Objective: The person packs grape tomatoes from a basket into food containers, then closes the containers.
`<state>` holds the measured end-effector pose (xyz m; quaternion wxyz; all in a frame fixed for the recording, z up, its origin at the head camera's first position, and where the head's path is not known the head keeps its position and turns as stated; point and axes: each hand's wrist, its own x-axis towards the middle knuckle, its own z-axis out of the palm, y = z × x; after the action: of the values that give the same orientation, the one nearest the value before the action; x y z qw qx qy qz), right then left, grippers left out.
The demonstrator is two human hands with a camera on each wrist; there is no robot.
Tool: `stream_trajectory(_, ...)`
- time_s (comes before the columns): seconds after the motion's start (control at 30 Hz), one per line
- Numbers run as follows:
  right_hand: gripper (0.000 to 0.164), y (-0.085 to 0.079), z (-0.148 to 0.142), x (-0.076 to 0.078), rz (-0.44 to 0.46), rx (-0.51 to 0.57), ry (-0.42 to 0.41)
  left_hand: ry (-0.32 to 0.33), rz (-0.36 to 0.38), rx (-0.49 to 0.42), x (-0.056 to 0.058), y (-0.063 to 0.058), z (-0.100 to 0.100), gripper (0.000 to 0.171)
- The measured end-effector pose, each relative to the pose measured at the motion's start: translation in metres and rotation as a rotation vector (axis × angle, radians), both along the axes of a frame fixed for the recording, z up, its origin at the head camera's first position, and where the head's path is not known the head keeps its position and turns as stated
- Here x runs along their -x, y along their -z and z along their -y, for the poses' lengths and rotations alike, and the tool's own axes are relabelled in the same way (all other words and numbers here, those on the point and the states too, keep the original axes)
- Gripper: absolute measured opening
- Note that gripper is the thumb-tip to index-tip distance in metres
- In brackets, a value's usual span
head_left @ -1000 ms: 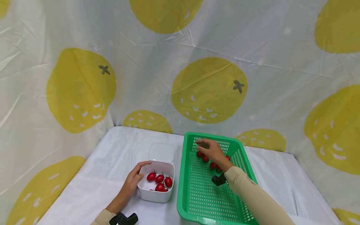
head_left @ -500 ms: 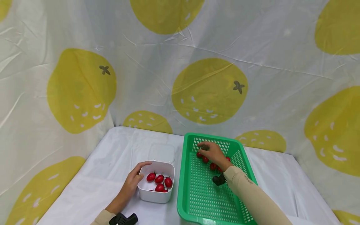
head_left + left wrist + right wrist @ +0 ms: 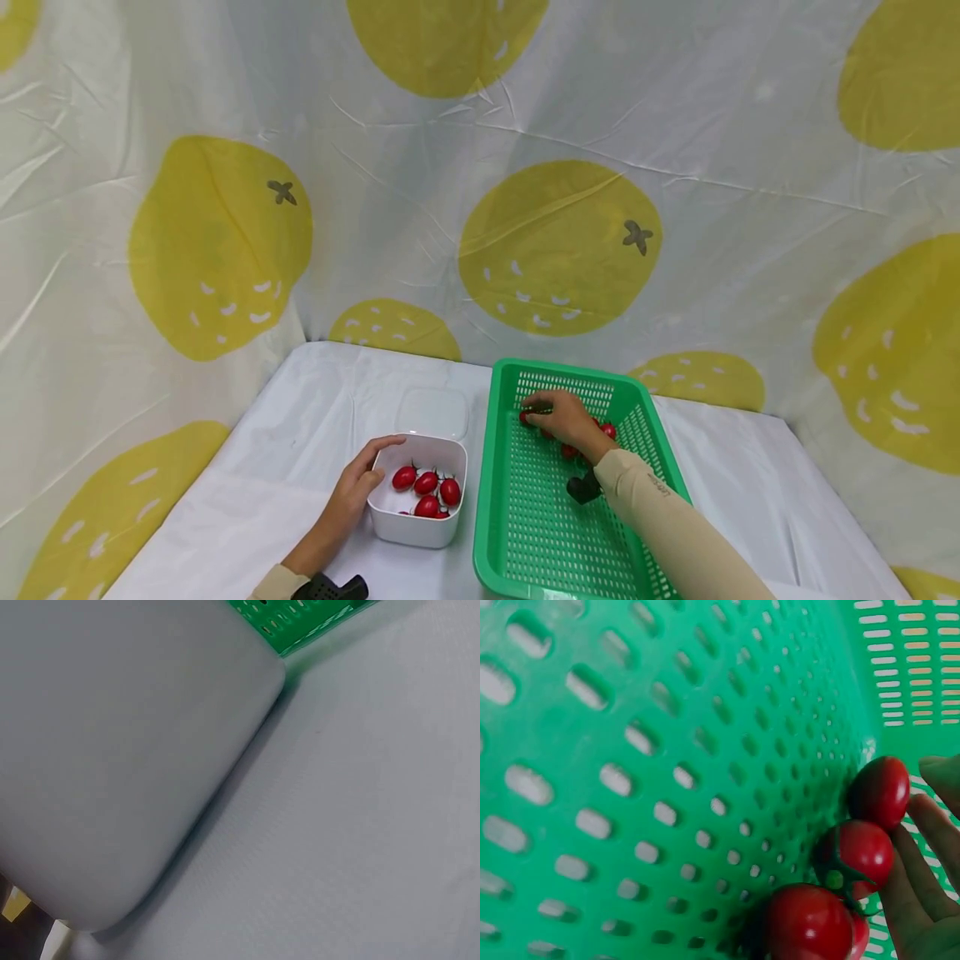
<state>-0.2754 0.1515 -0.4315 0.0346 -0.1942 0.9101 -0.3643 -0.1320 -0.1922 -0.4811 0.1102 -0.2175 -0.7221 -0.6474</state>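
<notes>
In the head view my left hand (image 3: 348,489) holds the white plastic container (image 3: 411,532) at its left side, index finger along the far rim and thumb at the near side. Several red cherry tomatoes (image 3: 427,506) lie inside it. The container's outer wall (image 3: 127,750) fills much of the left wrist view. My right hand (image 3: 566,418) reaches down inside the green basket (image 3: 486,500), over more tomatoes. In the right wrist view, its fingers (image 3: 922,877) lie against a cherry tomato (image 3: 881,793), while the thumb stands slightly apart. Other tomatoes (image 3: 810,926) sit beside it along the basket wall.
A translucent lid (image 3: 432,412) lies behind the white container. White cloth (image 3: 322,375) covers the table, and a curtain with yellow fruit prints (image 3: 390,208) hangs around the back and sides. The basket's raised rim stands close to the container's right side.
My right hand has lowered slightly toward the tomatoes at the basket's far left. The left hand stays on the container.
</notes>
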Motion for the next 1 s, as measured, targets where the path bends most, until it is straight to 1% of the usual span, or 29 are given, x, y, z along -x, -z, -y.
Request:
stream_trajectory(0.13,0.024,0.004,0.0,0.0,-0.039,-0.01,-0.038,-0.009,-0.003,-0.005,0.0,-0.001,-0.001,0.05)
stream_trajectory(0.23,0.025,0.007,0.0,0.0,-0.069,-0.037,-0.078,-0.011,0.002,-0.009,-0.001,-0.001,-0.001,0.05)
stream_trajectory(0.37,0.027,0.011,0.0,0.0,-0.088,-0.079,-0.105,-0.004,-0.003,-0.008,-0.001,-0.001,-0.001,0.05)
stream_trajectory(0.5,0.029,0.012,0.0,-0.001,-0.094,-0.115,-0.11,0.001,0.0,0.0,0.0,0.001,0.0,0.051)
stream_trajectory(0.6,0.028,0.011,0.001,-0.002,-0.099,-0.133,-0.096,0.005,0.01,0.004,0.0,0.002,0.0,0.052)
stream_trajectory(0.77,0.027,0.007,0.002,-0.002,-0.134,-0.122,-0.094,-0.009,0.017,0.015,0.001,0.003,0.001,0.052)
stream_trajectory(0.9,0.027,0.005,0.003,-0.002,-0.149,-0.13,-0.106,-0.014,0.03,0.011,0.001,0.003,0.0,0.052)
stream_trajectory(1.0,0.027,0.003,0.003,-0.002,-0.145,-0.119,-0.099,-0.018,0.039,0.007,0.0,0.002,0.0,0.052)
